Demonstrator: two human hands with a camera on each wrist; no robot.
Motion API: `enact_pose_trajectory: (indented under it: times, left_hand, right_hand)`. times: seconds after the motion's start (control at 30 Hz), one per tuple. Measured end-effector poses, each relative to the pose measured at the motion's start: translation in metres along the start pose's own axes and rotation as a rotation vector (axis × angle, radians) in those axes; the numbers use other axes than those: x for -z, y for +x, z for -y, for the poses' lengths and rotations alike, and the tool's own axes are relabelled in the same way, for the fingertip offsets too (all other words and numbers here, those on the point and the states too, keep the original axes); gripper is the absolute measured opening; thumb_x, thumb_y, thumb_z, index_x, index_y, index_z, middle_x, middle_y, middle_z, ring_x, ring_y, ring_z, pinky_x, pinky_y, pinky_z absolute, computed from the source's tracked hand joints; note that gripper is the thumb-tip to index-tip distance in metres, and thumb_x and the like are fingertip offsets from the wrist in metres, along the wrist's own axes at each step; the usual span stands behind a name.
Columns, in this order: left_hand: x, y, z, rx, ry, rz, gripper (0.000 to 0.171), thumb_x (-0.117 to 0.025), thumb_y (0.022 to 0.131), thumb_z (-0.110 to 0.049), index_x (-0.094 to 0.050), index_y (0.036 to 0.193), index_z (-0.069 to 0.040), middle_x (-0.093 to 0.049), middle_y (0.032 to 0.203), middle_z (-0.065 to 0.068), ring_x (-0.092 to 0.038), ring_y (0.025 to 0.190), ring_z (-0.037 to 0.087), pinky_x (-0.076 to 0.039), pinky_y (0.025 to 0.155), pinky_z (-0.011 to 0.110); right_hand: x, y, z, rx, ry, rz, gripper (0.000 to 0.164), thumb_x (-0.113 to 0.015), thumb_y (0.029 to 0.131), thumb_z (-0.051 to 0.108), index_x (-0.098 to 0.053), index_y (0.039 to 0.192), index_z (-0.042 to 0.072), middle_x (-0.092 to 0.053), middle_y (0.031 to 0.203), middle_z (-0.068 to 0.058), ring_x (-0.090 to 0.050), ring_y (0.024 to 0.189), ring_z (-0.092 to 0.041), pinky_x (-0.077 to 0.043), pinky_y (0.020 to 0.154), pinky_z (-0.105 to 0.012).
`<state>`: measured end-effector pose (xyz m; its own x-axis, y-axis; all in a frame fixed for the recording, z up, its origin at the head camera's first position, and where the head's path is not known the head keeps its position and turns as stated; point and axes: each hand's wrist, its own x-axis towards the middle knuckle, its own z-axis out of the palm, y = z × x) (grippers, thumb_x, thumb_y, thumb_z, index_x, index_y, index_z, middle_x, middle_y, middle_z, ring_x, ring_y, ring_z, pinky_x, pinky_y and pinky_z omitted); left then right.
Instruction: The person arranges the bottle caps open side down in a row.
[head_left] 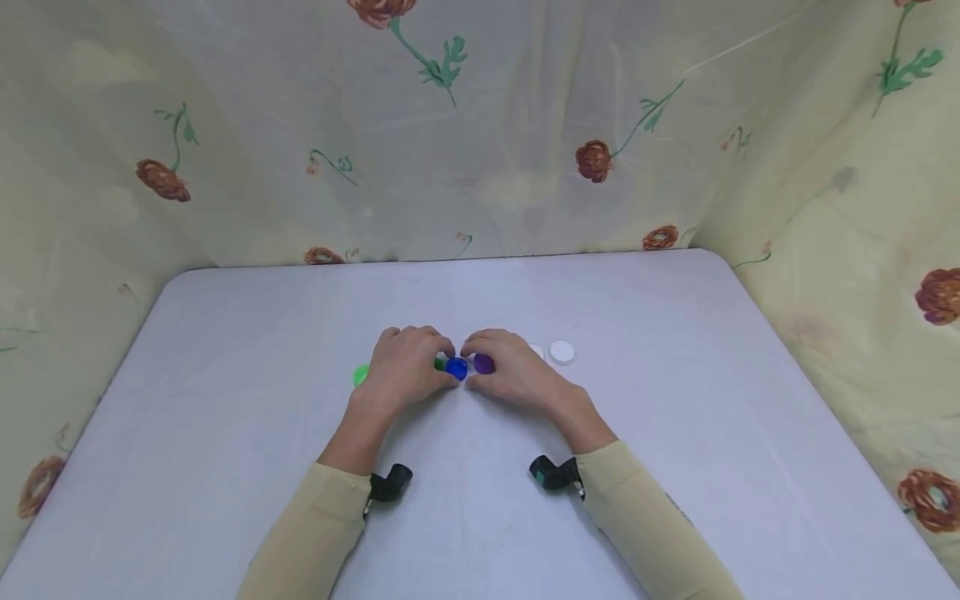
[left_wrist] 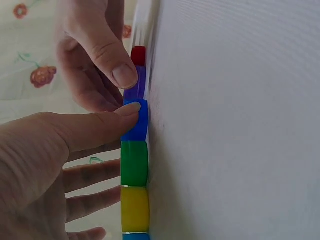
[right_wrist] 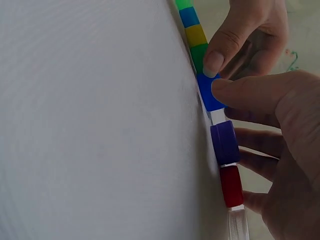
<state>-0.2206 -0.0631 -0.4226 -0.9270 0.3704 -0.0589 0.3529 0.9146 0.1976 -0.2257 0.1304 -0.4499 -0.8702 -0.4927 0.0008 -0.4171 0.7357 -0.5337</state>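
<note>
A row of coloured bottle caps lies on the white table (head_left: 480,500). My left hand (head_left: 405,367) pinches a blue bottle cap (head_left: 456,368) between thumb and forefinger. Behind the left fingers come a green cap (left_wrist: 135,163) and a yellow cap (left_wrist: 135,209). Close on the other side, my right hand (head_left: 517,371) arches over a purple cap (head_left: 483,364). The right thumb and forefinger are at the blue cap's right side; whether they grip it I cannot tell. A small gap parts blue from purple in the right wrist view, with a red cap (right_wrist: 231,186) beyond.
A light green cap (head_left: 361,375) shows at the row's left end, a white cap (head_left: 562,352) at its right end. Another white cap (head_left: 537,351) is partly hidden by the right hand. Flowered cloth (head_left: 480,167) hangs behind the table's far edge and along both sides.
</note>
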Motion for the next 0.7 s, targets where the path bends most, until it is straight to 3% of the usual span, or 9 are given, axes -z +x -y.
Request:
enact_pose_trajectory:
  times: [0.27,0.7]
  left_hand:
    - [0.001,-0.0003,0.0008,-0.023,0.0,-0.004,0.034,-0.076,0.085,-0.044,-0.074,0.112,-0.023,-0.07,0.12,0.0,-0.063,0.113,0.026,-0.042,0.105,0.051]
    - [0.0003,-0.0007,0.0047,-0.034,-0.032,-0.009,0.031,-0.076,0.087,-0.041,-0.075,0.11,-0.021,-0.07,0.123,0.0,-0.063,0.117,0.026,-0.041,0.106,0.051]
  right_hand:
    - [-0.0019,0.0025,0.0029,0.049,-0.011,-0.019,0.031,-0.071,0.088,0.023,-0.068,0.118,0.012,-0.063,0.132,-0.005,-0.051,0.135,-0.025,-0.038,0.116,-0.044]
    - [-0.0059,0.0054,0.0031,0.019,0.03,-0.016,0.029,-0.071,0.09,0.024,-0.068,0.117,0.012,-0.061,0.135,-0.006,-0.05,0.135,-0.026,-0.038,0.116,-0.044]
